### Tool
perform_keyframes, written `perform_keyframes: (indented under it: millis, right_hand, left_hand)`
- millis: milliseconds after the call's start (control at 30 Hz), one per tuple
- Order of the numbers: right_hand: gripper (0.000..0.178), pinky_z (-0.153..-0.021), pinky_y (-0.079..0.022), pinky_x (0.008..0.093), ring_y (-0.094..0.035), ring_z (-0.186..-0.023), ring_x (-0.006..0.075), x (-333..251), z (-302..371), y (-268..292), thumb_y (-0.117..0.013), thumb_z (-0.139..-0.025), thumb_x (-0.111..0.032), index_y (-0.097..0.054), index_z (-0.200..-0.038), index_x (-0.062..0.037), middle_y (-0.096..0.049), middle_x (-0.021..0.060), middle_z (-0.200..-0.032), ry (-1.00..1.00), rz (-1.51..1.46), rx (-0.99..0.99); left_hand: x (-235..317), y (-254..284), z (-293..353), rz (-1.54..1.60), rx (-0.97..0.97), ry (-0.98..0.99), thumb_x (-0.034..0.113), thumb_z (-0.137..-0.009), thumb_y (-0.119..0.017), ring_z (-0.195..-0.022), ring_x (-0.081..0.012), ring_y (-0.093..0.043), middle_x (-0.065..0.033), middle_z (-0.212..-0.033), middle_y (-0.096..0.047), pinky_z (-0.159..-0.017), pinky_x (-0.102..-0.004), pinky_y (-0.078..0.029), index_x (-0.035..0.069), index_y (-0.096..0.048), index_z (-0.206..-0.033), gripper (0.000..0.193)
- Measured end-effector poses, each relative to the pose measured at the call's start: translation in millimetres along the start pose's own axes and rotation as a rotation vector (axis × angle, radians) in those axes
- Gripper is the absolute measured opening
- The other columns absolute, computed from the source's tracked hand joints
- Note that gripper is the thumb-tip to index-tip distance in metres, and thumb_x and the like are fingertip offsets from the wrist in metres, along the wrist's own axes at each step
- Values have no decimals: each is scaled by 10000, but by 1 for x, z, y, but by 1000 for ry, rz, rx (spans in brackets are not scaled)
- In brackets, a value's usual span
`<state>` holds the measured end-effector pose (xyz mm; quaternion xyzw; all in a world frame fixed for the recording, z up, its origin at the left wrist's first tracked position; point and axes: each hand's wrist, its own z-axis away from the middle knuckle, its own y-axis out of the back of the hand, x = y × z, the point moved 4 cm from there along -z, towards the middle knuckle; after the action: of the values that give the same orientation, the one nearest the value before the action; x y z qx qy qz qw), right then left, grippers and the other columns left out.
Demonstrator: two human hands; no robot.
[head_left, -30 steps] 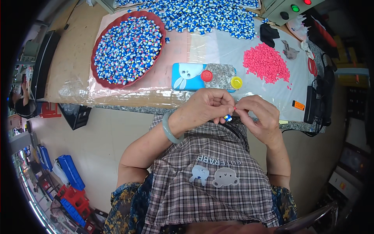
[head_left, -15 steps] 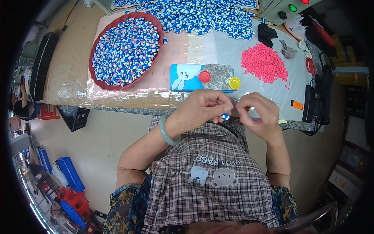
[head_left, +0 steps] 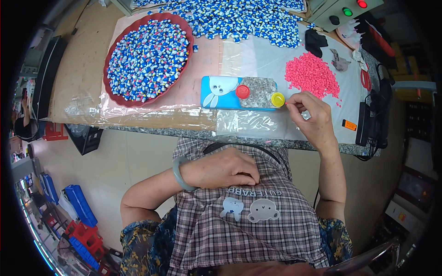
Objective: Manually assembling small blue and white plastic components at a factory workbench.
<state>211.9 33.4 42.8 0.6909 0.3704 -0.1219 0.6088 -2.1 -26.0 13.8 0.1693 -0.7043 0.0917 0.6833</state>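
Note:
My left hand (head_left: pixel 225 168), with a pale green bangle on its wrist, lies against the checked apron (head_left: pixel 239 239). Its fingers are curled, and whatever they may hold is hidden. Over the table's front right part, my right hand (head_left: pixel 313 119) pinches a tiny pink piece (head_left: pixel 287 104) between thumb and forefinger. Those fingertips are just right of a shallow yellow lid (head_left: pixel 277 99). The lid sits at the right end of a blue board with a rabbit picture (head_left: pixel 222 86) and a speckled grey patch (head_left: pixel 260 87). A round red lid (head_left: pixel 242 91) is on it too.
A heap of small pink pieces (head_left: pixel 311 73) lies behind my right hand. At the left stands a scalloped red basin (head_left: pixel 108 83) full of small blue-and-white pieces; many more (head_left: pixel 239 20) cover the back. A black cloth (head_left: pixel 315 42) and a power strip (head_left: pixel 363 123) are at the right.
My left hand has dropped from the table edge to the apron; the blue-and-white piece it held no longer shows. My right hand has moved up to the yellow lid, its fingers still pinched.

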Motion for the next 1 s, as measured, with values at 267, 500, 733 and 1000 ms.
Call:
perform_keyframes:
  millis: [267,500,733,1000]
  right_hand:
    - [142,-572,-542,283,-670,-664,176,-7,-3,-3,-709,-800,95,-639,-905,31,-655,92,-801,127,123,-26]
    - [178,-559,-528,323,-653,-636,230,-21,-6,-4,-716,-775,100,-620,-903,22,-642,117,-794,220,250,-12]
    - [154,-592,-546,262,-670,-669,148,-8,0,4,-687,-814,100,-638,-944,33,-669,81,-821,53,11,-13]
    - [69,-605,-545,217,-659,-706,107,-12,17,2,-657,-873,78,-651,-935,49,-672,71,-857,-337,-646,-36]
  left_hand:
    - [-14,3,7,75,-146,-43,44,-903,-669,-912,-279,-670,-126,-1031,-678,-776,-359,-532,-21,-696,-1069,181]
    - [-20,2,6,75,-163,-57,17,-881,-677,-913,-254,-660,-109,-1057,-672,-757,-338,-525,-9,-697,-1081,202]
    - [-21,25,2,430,201,218,31,-907,-694,-913,-137,-660,-58,-1015,-682,-784,-276,-537,-11,-683,-1092,190]
    - [-21,31,-22,841,563,149,13,-937,-654,-936,-168,-706,-116,-1053,-702,-817,-265,-586,-47,-654,-1147,219]
